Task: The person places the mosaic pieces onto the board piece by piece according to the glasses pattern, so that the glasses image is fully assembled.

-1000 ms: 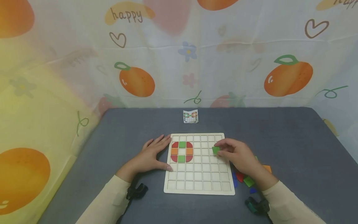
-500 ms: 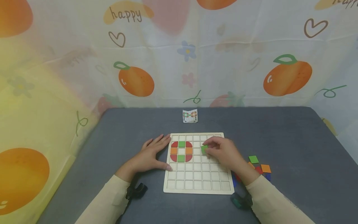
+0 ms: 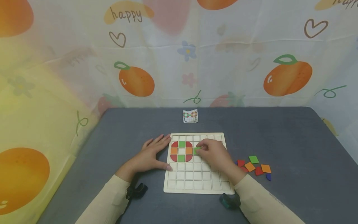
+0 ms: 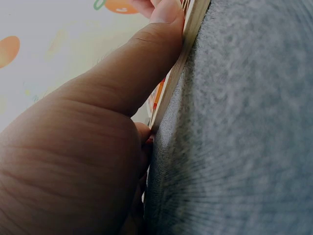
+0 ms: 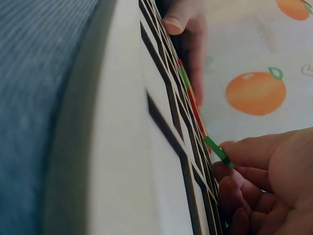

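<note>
A pale wooden grid board (image 3: 197, 185) lies on the grey table. In its upper left a ring of tiles is set: red rounded corners, green squares such as the green tile (image 3: 181, 144) at the top, and orange squares such as the orange tile (image 3: 174, 151) at the side. My right hand (image 3: 216, 155) pinches a green square tile (image 5: 217, 151) between thumb and fingers, tilted at the board's surface, just right of the ring's right orange tile. With fingers spread, my left hand (image 3: 149, 157) rests against the board's left edge, its thumb (image 4: 156, 54) touching the rim.
Right of the board lie several loose tiles, among them a green square (image 3: 253, 159), an orange square (image 3: 266, 168) and a blue piece (image 3: 268, 177). A small printed pattern card (image 3: 190, 116) lies behind the board. A fruit-print cloth (image 3: 167, 62) hangs at the table's far edge.
My right hand has moved left across the board with the green tile, from the right-hand columns to beside the ring. More loose tiles show behind it. The left hand has stayed in place.
</note>
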`<state>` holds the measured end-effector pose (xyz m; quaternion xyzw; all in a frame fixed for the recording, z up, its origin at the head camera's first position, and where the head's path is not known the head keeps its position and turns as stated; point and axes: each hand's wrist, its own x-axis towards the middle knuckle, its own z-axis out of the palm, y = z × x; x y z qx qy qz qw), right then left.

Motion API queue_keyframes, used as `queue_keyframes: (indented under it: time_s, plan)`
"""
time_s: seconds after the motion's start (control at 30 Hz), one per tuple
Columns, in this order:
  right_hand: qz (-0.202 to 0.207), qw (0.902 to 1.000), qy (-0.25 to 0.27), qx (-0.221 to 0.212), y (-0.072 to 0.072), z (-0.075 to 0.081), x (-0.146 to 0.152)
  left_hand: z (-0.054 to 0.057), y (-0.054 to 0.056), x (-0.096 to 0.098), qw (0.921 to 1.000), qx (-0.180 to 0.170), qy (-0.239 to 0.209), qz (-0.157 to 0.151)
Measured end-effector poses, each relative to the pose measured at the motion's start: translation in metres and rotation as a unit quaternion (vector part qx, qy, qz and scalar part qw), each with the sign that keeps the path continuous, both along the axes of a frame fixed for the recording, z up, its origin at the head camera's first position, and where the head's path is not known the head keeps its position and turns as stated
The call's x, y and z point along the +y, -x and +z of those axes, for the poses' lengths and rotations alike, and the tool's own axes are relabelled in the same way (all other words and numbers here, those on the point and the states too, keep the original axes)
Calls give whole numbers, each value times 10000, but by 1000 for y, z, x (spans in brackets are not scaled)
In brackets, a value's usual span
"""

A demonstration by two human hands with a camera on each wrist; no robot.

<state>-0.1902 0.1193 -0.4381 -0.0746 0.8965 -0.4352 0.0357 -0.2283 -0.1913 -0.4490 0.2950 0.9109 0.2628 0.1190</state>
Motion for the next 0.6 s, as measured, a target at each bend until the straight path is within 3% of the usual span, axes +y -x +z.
queue_keyframes:
  time_s: [0.37, 0.6]
  plan:
    - [-122, 9997, -161, 158, 0, -1, -3, 0, 1, 1, 10000, -22, 18, 5]
    - [-302, 9993, 155, 155, 1, -4, -1, -1, 1, 0, 10000, -30, 2, -10]
